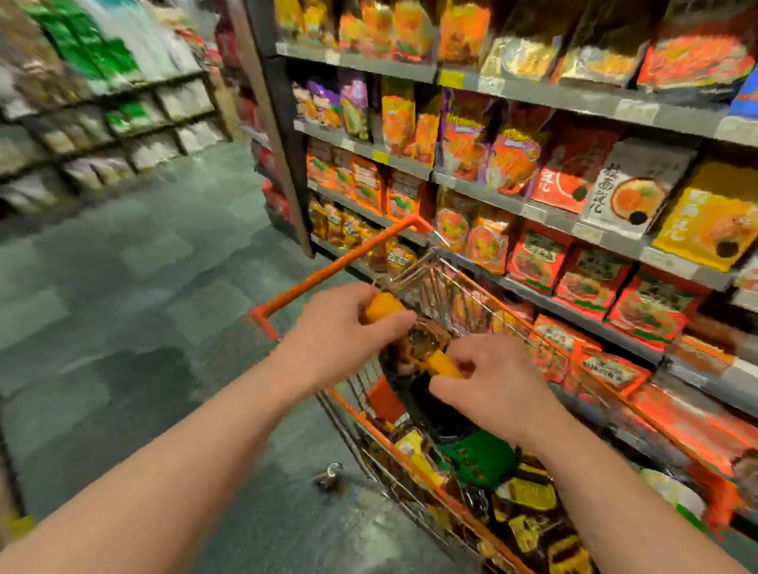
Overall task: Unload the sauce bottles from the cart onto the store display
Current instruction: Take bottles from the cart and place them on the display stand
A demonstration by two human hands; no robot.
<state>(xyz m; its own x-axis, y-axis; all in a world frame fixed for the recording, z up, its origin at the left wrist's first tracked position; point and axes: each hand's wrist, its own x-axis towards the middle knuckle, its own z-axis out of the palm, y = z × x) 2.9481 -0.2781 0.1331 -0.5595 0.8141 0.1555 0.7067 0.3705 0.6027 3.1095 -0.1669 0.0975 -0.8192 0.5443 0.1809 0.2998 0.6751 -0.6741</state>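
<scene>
An orange-framed wire cart (344,262) stands in front of me, beside the shelves. My left hand (340,333) grips a sauce bottle by its orange cap (383,306), over the cart's far end. My right hand (494,382) pinches the orange cap (444,365) of a second bottle, whose dark brown body (420,342) shows between my two hands. Several more dark bottles with yellow labels (527,495) lie packed in the cart below, along with a green item (481,458). The frame is blurred.
Store shelves (547,94) full of orange, red and purple packets run along the right, close against the cart. A dark post (280,159) ends that shelf unit. More shelves (92,127) stand at the far left. Grey tiled aisle floor (125,302) lies to the left of the cart.
</scene>
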